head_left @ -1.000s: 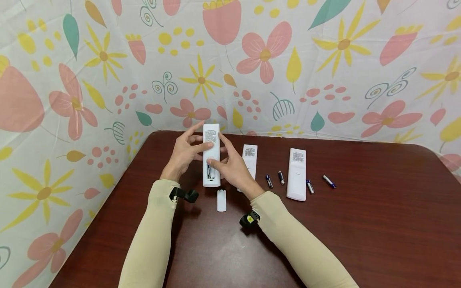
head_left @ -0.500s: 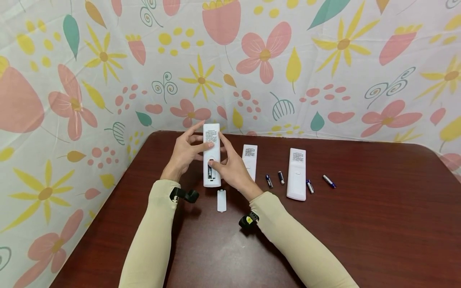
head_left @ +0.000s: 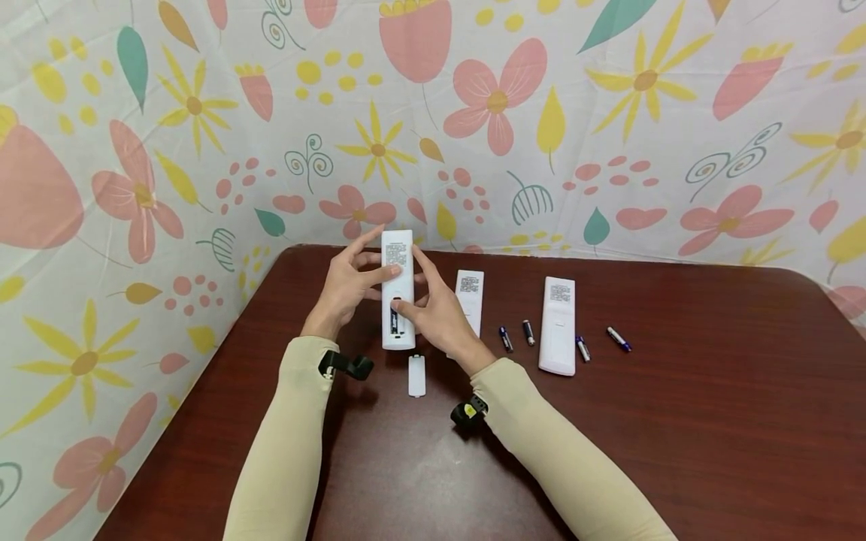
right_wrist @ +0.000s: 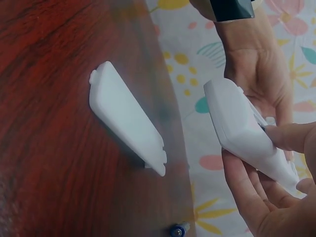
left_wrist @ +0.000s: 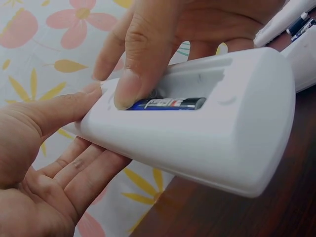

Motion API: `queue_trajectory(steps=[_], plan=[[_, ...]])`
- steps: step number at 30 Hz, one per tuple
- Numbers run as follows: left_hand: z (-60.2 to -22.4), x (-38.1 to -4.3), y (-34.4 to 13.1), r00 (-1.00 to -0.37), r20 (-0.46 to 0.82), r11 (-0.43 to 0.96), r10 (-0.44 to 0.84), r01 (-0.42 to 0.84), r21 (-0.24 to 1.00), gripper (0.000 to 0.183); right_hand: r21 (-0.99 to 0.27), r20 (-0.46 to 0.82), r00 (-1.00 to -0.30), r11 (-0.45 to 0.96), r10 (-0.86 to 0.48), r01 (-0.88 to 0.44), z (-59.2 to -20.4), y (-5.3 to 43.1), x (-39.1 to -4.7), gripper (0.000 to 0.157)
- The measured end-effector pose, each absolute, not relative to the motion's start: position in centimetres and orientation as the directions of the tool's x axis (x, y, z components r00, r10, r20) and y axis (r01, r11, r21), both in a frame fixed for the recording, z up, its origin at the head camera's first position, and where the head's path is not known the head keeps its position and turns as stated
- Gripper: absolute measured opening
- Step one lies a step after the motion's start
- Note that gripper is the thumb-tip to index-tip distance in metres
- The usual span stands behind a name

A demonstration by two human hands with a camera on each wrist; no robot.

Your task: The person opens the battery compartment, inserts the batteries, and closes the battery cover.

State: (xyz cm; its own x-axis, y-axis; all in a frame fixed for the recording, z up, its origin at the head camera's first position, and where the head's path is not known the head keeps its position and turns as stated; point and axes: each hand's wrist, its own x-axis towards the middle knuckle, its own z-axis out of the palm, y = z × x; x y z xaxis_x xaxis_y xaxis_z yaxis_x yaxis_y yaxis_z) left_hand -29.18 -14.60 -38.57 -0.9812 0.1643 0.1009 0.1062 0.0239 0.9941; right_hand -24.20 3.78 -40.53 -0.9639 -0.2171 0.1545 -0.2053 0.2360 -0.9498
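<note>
A white remote control (head_left: 404, 288) is held up with its back facing me and its battery compartment uncovered. My left hand (head_left: 341, 289) grips it from the left, thumb across the back and fingers behind. From the other side my right hand (head_left: 440, 319) also holds it, fingers curled underneath. The right thumb (left_wrist: 129, 91) presses at one end of a blue-and-black battery (left_wrist: 173, 103) lying in the compartment. Beside that battery, part of the compartment (left_wrist: 197, 81) shows bare. The white battery cover (head_left: 416, 377) lies on the table just below the remote.
Two more white remotes, one partly behind my right forearm (head_left: 469, 289) and one farther right (head_left: 558, 330), lie back-up on the dark wooden table (head_left: 710, 421). Several loose batteries (head_left: 528, 333) lie around them. A flower-patterned cloth (head_left: 497, 150) hangs behind the table.
My right thumb has shifted slightly at the compartment, and a dark spot now shows just above its tip. The remote and my left hand stay in nearly the same place.
</note>
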Motion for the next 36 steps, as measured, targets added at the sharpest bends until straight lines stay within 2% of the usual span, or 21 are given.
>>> queue_trajectory(steps=[16, 23, 26, 30, 36], plan=[[-38.6, -29.4, -14.9, -0.984, 0.094, 0.04, 0.152, 0.101, 0.994, 0.074, -0.95, 0.151, -0.952, 0.226, -0.265, -0.214, -40.3, 4.4, -24.5, 0.094], [-38.8, -29.5, -15.3, -0.987, 0.089, 0.047, 0.132, 0.096, 0.994, 0.074, -0.925, 0.205, -0.941, 0.262, -0.269, -0.276, -40.5, 5.1, -25.1, 0.084], [-38.8, -29.5, -15.5, -0.99, 0.082, 0.044, 0.115, 0.088, 0.995, 0.073, -0.876, 0.244, -0.932, 0.351, -0.267, -0.33, -40.4, 5.7, -25.4, 0.073], [-38.8, -29.5, -15.7, -0.991, 0.08, 0.046, 0.102, 0.085, 0.995, 0.073, -0.736, 0.277, -0.923, 0.558, -0.267, -0.382, -40.0, 6.3, -25.8, 0.059], [-38.8, -29.6, -15.6, -0.992, 0.079, 0.03, 0.097, 0.083, 0.996, 0.074, -0.583, 0.231, -0.934, 0.729, -0.274, -0.358, -39.8, 6.7, -26.0, 0.044]])
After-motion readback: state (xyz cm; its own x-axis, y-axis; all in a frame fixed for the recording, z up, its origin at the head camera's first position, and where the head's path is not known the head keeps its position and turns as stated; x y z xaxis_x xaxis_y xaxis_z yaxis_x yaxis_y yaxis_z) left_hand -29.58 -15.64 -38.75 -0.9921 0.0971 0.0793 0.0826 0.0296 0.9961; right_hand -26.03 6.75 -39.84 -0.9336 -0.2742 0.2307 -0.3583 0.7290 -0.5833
